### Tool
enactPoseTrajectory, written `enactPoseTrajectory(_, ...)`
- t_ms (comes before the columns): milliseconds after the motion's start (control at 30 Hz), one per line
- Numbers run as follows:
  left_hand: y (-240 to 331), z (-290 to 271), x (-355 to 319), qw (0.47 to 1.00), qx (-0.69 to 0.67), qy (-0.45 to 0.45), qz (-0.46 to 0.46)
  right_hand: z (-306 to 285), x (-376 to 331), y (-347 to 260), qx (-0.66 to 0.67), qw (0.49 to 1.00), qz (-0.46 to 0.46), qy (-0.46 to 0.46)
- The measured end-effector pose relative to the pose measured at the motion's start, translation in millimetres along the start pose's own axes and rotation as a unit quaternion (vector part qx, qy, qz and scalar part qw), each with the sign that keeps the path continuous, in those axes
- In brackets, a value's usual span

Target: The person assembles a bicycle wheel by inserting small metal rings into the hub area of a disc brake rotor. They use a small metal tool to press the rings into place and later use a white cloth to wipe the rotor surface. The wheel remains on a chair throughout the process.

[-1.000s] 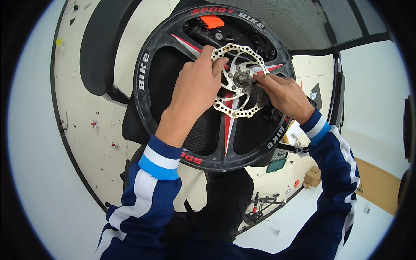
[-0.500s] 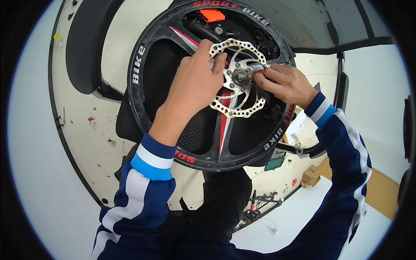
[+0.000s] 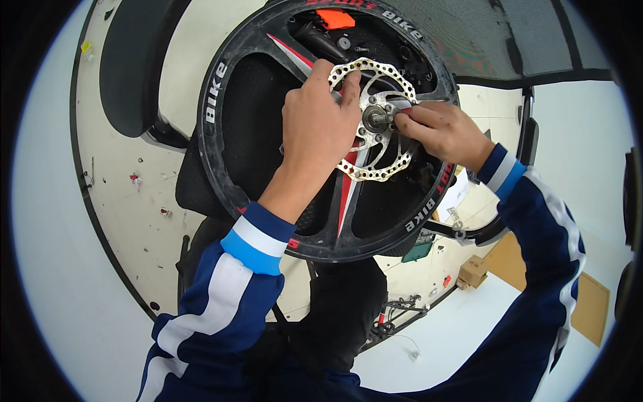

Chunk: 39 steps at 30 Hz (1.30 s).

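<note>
A black bicycle wheel (image 3: 216, 155) with solid spokes marked in red and white lies flat before me. Over its middle sits a silver, perforated brake disc (image 3: 387, 173), around the hub axle (image 3: 380, 119). My left hand (image 3: 320, 124) is closed at the disc's upper left edge, thumb on top; its other fingertips are mostly hidden. Just right of the axle, my right hand (image 3: 445, 132) has thumb and fingers pinched together against the inner part of the disc. Whatever small thing they hold is hidden by the fingertips.
Through the wheel's upper opening show an orange piece (image 3: 335, 19) and several small dark and metal parts. A black armrest (image 3: 137, 74) stands at the left, a mesh chair back (image 3: 516, 40) at the upper right. A cardboard box (image 3: 473, 270) and bicycle parts (image 3: 402, 309) lie on the floor.
My left hand has shifted slightly right along the disc, its thumb now nearer the disc's top. My right hand stays pinched beside the axle, nearly unmoved.
</note>
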State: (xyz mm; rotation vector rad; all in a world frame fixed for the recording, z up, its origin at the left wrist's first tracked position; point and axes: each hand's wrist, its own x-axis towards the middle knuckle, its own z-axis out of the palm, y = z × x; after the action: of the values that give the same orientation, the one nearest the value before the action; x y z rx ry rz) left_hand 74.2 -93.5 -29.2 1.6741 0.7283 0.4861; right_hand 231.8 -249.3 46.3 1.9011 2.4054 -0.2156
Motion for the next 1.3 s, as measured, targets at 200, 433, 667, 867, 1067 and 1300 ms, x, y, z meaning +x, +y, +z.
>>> enactPoseTrajectory(200,-5,5,-2,0.999,-0.020,0.025,-0.001,15,-11,-30,0.042,0.989,0.139,0.034)
enactPoseTrajectory(433,-5,4,-5,0.999,-0.034,0.034,0.004,26,0,-70,0.033,0.955,0.273,0.112)
enactPoseTrajectory(667,-1,2,-7,0.999,-0.045,0.017,0.002,32,4,-89,0.010,0.928,0.349,0.130)
enactPoseTrajectory(867,-2,0,-6,0.999,-0.044,-0.005,0.014,15,-7,-77,0.082,0.944,0.311,0.078)
enactPoseTrajectory(1067,0,-5,-6,0.998,-0.039,-0.031,0.028,-24,-13,-41,0.061,0.966,0.235,0.093)
enactPoseTrajectory(1300,2,-7,-3,0.998,-0.048,-0.041,0.022,-13,0,-9,0.030,0.994,0.102,-0.005)
